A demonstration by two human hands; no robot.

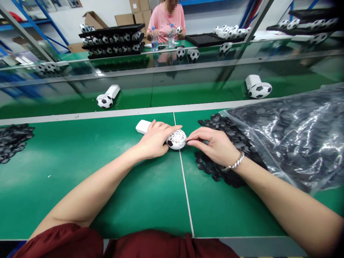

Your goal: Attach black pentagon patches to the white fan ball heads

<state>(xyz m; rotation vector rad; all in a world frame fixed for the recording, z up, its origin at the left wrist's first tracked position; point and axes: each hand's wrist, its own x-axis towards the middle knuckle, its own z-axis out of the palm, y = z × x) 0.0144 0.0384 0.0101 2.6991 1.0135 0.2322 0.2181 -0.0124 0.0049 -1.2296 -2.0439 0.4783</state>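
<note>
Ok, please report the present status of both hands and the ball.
Left hand holding ball. Right hand pinching black piece at its edge. Black pile close around right hand.

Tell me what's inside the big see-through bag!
Lots of flat black pieces show through the clear bag. A loose pile of similar pieces lies by its edge, near the right hand. Whatever is deeper inside is covered by the outer pieces and shiny glare.

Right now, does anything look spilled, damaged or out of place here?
One small oddity: a tiny white fleck lies alone on the green tabletop at left, apart from everything else. The loose black pieces heaped beside the clear plastic bag might look spilled; no damage is visible.
</note>
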